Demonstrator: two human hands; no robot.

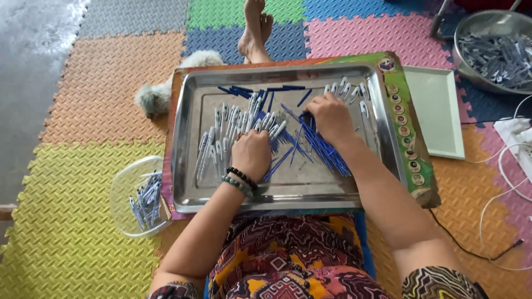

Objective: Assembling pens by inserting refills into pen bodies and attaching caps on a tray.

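Both hands [252, 155] [331, 117] curled, grip seemingly clamped on blue refills [321, 149] slanting away-left across steel tray [288, 191].

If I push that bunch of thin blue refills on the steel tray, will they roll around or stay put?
The blue refills look thin and round, so they would probably roll or fan out on the smooth steel tray. They seem light, likely sliding easily. The tray's raised rim should keep them in.

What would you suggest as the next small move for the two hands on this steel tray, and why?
Probably the right hand should draw one blue refill from the heap under it toward the left hand, which rests by the white pen barrels. Both lie loose and separate on the tray.
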